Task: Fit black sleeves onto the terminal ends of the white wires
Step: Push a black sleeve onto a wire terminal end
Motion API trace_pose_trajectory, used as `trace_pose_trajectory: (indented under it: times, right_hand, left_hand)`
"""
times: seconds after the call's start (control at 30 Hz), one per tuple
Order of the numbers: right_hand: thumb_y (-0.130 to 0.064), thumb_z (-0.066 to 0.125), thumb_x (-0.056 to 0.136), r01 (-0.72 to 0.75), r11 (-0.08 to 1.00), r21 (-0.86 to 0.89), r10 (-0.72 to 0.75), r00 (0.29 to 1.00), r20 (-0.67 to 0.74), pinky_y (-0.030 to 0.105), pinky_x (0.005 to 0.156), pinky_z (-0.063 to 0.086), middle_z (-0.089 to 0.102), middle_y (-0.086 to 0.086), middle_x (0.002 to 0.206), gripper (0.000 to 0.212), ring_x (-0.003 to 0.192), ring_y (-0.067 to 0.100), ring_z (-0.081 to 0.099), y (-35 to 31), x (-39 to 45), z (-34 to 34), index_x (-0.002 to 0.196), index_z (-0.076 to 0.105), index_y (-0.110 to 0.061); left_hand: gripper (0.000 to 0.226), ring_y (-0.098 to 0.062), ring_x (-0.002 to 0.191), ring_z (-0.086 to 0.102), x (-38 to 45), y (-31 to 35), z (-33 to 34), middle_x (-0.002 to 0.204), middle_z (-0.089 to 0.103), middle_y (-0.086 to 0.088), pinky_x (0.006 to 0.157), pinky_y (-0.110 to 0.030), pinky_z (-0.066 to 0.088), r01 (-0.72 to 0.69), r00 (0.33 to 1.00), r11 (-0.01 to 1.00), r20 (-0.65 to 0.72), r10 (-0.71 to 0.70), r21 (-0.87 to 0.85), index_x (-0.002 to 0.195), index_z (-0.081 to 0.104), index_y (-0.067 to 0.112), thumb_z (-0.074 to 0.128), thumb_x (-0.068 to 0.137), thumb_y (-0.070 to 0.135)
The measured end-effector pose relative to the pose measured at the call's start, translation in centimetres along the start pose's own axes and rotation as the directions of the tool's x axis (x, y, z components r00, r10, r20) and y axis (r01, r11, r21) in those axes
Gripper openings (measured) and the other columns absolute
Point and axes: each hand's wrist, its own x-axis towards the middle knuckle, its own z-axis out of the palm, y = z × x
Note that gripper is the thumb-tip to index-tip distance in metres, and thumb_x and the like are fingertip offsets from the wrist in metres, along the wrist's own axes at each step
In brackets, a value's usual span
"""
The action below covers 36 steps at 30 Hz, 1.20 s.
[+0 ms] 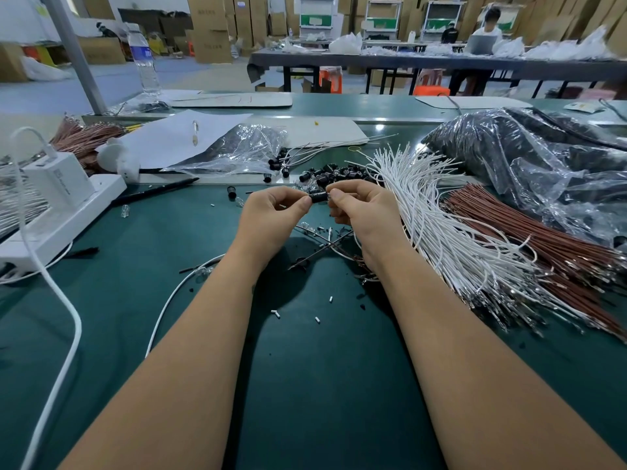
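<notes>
**Black sleeve pinched between two hands, ready for a white wire**

Black sleeve (319, 196) is a tiny tube, held up just above the green table (305, 385), right in the middle of the view. The left hand (274, 212) pinches one end of it with thumb and fingertip. The right hand (363, 206) pinches the other end, and its fingers are curled in tight. I cannot tell if a wire end is already going into the sleeve, because the fingers hide it.

The sleeve looks very light and a bit rubbery, so I think it will squash a little if squeezed hard. It is small and smooth, so it could slip away and roll. Best to hold it by its sides, near one end, and leave the hole free.

The white wires (441, 232) lie in a big bundle just to the right of the right hand. They look thin and bendy, so a wire will flop if held far back. I would hold one close behind its metal tip, so it stays straight when pushed in. The tips look small and easy to bend.

More loose black sleeves (334, 174) sit in a pile just behind the hands. Brown wires (529, 232) lie beside the white ones.
</notes>
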Motion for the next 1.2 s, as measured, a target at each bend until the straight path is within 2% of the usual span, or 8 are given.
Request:
trace_pose_trajectory:
  times: [0.13,0.3,0.37,0.47,0.63,0.73,0.9,1.2]
  right_hand:
    - [-0.009,0.064,0.09,-0.004,0.999,0.038,0.004,1.0,0.004,0.02,0.062,0.051,0.067,-0.002,0.067,0.013,0.061,0.009,0.06,0.1,0.0,0.0,0.082,0.071,-0.016]
    - [-0.005,0.066,0.088,-0.088,0.99,0.11,0.088,0.996,0.008,0.02,0.059,0.053,0.067,0.003,0.067,0.011,0.059,0.01,0.062,0.3,0.1,0.1,0.08,0.068,-0.012]
    - [-0.005,0.065,0.089,-0.109,0.989,0.104,0.108,0.994,0.017,0.02,0.056,0.052,0.065,0.002,0.065,0.012,0.055,0.007,0.06,0.4,0.1,0.1,0.078,0.066,-0.01]
    - [-0.006,0.063,0.091,-0.123,0.988,0.09,0.118,0.991,0.06,0.019,0.055,0.052,0.064,0.001,0.064,0.013,0.053,0.006,0.059,0.4,0.0,0.2,0.079,0.065,-0.008]
    - [-0.003,0.061,0.092,-0.141,0.98,0.14,0.129,0.987,0.093,0.021,0.056,0.055,0.063,0.008,0.068,0.01,0.055,0.009,0.062,0.5,-0.4,0.1,0.082,0.062,-0.003]
    - [-0.003,0.061,0.092,-0.134,0.982,0.136,0.121,0.988,0.096,0.022,0.058,0.055,0.063,0.008,0.069,0.01,0.056,0.01,0.062,0.6,-0.4,0.1,0.082,0.062,-0.004]
    - [-0.003,0.06,0.093,-0.118,0.987,0.111,0.108,0.99,0.095,0.022,0.057,0.053,0.063,0.006,0.068,0.013,0.056,0.01,0.061,0.8,-0.3,0.2,0.08,0.062,-0.006]
    - [-0.004,0.06,0.093,-0.09,0.994,0.065,0.081,0.989,0.125,0.024,0.057,0.052,0.064,0.002,0.06,0.016,0.054,0.012,0.058,1.0,-0.4,0.2,0.077,0.062,-0.008]
  left_hand:
    - [0.008,-0.009,0.069,0.055,0.1,-0.1,0.0,0.078,0.067,-0.006,0.068,-0.019,0.046,0.0,1.0,1.0,-0.019,0.0,-0.011,0.081,0.069,0.019,0.069,0.087,0.014]
    - [0.015,-0.015,0.065,0.052,0.1,-0.1,-0.1,0.069,0.063,0.003,0.065,-0.024,0.044,0.006,1.0,1.0,-0.026,-0.006,-0.004,0.077,0.068,0.024,0.07,0.086,0.013]
    - [0.015,-0.013,0.061,0.049,0.1,-0.2,-0.1,0.062,0.061,0.009,0.06,-0.022,0.041,0.009,1.0,1.0,-0.022,-0.009,-0.002,0.077,0.069,0.024,0.07,0.085,0.011]
    - [0.019,-0.002,0.05,0.043,-0.1,-0.1,-0.2,0.05,0.057,0.016,0.053,-0.012,0.036,0.0,1.0,1.0,-0.028,0.001,0.014,0.074,0.069,0.024,0.07,0.085,0.01]
    - [0.015,-0.007,0.064,0.057,-0.3,-0.2,-0.2,0.067,0.066,0.002,0.066,-0.014,0.047,0.026,1.0,0.999,-0.015,-0.027,-0.022,0.074,0.07,0.019,0.07,0.086,0.011]
    - [0.015,-0.011,0.066,0.056,-0.2,-0.5,-0.2,0.065,0.066,0.001,0.065,-0.014,0.045,0.045,0.999,0.999,-0.008,-0.045,-0.007,0.073,0.071,0.017,0.069,0.087,0.014]
    - [0.019,-0.004,0.057,0.055,-0.1,-0.7,-0.3,0.06,0.065,0.006,0.063,-0.012,0.045,0.045,0.999,0.999,0.014,-0.045,-0.003,0.07,0.069,0.019,0.069,0.087,0.012]
    - [0.013,-0.005,0.06,0.058,-0.3,-0.5,-0.3,0.065,0.066,0.0,0.067,-0.012,0.047,0.034,0.999,0.998,0.032,-0.032,-0.051,0.076,0.069,0.015,0.067,0.087,0.008]
